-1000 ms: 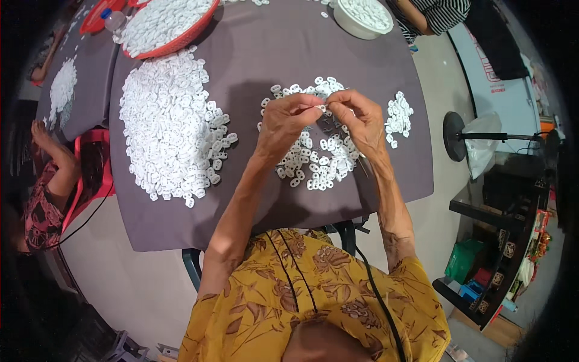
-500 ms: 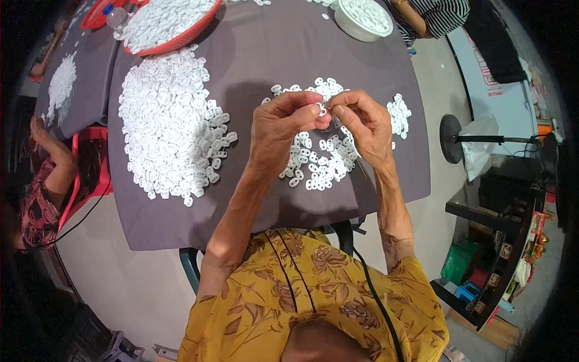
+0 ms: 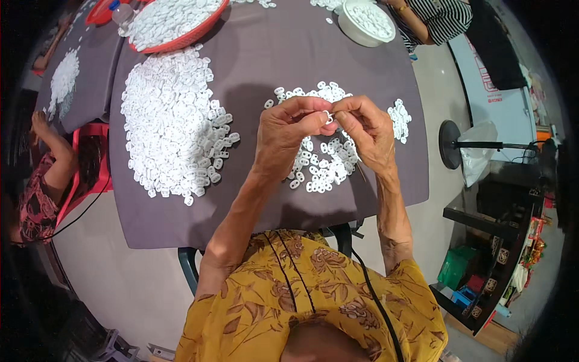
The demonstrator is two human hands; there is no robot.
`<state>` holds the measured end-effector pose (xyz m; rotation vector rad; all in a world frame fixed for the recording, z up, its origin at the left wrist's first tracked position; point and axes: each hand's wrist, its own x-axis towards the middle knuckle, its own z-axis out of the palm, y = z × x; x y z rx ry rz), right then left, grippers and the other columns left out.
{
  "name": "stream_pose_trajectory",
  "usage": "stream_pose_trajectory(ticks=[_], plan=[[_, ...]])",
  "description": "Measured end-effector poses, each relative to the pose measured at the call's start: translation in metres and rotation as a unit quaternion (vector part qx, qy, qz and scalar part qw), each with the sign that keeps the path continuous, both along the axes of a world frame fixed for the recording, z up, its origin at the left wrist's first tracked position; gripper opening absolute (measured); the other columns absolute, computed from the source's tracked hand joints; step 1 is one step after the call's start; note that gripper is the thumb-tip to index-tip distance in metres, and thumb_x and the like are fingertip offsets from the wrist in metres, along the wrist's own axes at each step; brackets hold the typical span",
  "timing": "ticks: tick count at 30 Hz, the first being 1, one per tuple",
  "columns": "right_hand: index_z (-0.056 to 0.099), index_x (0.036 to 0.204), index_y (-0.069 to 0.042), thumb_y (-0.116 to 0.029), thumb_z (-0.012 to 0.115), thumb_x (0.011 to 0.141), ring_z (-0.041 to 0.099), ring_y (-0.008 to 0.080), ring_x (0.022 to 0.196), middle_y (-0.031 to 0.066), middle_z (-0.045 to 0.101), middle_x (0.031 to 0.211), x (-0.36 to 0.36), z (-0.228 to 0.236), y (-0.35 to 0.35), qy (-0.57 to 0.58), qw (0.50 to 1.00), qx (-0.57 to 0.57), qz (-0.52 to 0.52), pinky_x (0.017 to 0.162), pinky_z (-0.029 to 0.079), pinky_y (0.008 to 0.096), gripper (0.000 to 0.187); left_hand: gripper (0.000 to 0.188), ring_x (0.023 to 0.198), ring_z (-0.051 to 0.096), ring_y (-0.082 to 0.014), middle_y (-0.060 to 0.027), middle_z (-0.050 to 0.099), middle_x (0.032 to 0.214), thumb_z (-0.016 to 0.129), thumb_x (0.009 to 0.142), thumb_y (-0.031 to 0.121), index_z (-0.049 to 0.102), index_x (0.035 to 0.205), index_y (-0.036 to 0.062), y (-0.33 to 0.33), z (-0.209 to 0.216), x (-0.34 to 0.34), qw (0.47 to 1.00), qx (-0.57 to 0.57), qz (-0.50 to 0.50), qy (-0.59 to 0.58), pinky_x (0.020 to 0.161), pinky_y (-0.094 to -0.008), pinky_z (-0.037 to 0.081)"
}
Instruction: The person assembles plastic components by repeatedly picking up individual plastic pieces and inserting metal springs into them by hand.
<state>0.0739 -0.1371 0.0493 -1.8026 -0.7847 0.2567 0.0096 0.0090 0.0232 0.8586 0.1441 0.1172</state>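
Observation:
My left hand (image 3: 278, 136) pinches a small white plastic piece with two holes (image 3: 328, 117) between thumb and fingertips, above the table. Against the same piece, my right hand (image 3: 369, 128) has its thumb and forefinger pressed together; what they grip is too small to make out. A thin dark strand or stick (image 3: 361, 173) shows below the right palm. Under both hands lies a loose cluster of the same white pieces (image 3: 329, 172), partly hidden by my fingers.
A large heap of white pieces (image 3: 169, 127) covers the left of the grey-covered table (image 3: 259, 211). Beyond it stand a red basket (image 3: 181, 42) and a white bowl (image 3: 369, 36), both filled. A small pile (image 3: 400, 120) lies rightward. Other people sit at the far right and left.
Both hands have shifted slightly to the right and are still together at the white piece. The fingertips have come closer to each other.

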Motion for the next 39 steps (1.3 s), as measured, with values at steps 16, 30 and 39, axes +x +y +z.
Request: stream_pose_trajectory(ticks=[16,30,39], plan=[[0.054,0.09,0.002,-0.005,0.054,0.086,0.05,0.0056,0.07,0.0027,0.057,0.08,-0.0028,-0.0014,-0.0005,0.064,0.997,0.035,-0.014,0.062,0.039,0.019,0.009,0.017,0.072,0.062,-0.0153,-0.0103,0.063,0.083,0.057,0.077,0.002,0.06,0.093,-0.004,0.0004,0.0022,-0.001,1.0,0.023,-0.005,0.009,0.07,-0.0264,0.051],[0.055,0.089,0.002,-0.006,0.054,0.085,0.052,0.0071,0.073,0.0031,0.058,0.081,-0.0025,-0.0047,-0.0007,0.031,0.999,0.009,-0.011,0.064,0.042,0.0197,0.009,0.014,0.072,0.06,-0.0137,-0.0099,0.061,0.085,0.055,0.077,-0.002,0.059,0.09,-0.0054,-0.0004,0.0009,-0.0011,1.0,0.011,-0.003,0.008,0.069,-0.0255,0.052],[0.055,0.088,0.002,-0.004,0.054,0.085,0.053,0.0072,0.071,0.0033,0.058,0.079,-0.0037,-0.0036,0.0004,-0.01,1.0,0.006,-0.006,0.061,0.042,0.0196,0.007,0.015,0.071,0.059,-0.0127,-0.0091,0.061,0.084,0.056,0.077,0.0,0.06,0.091,-0.005,-0.0007,0.0014,-0.0013,1.0,0.018,-0.007,0.008,0.07,-0.025,0.051]])
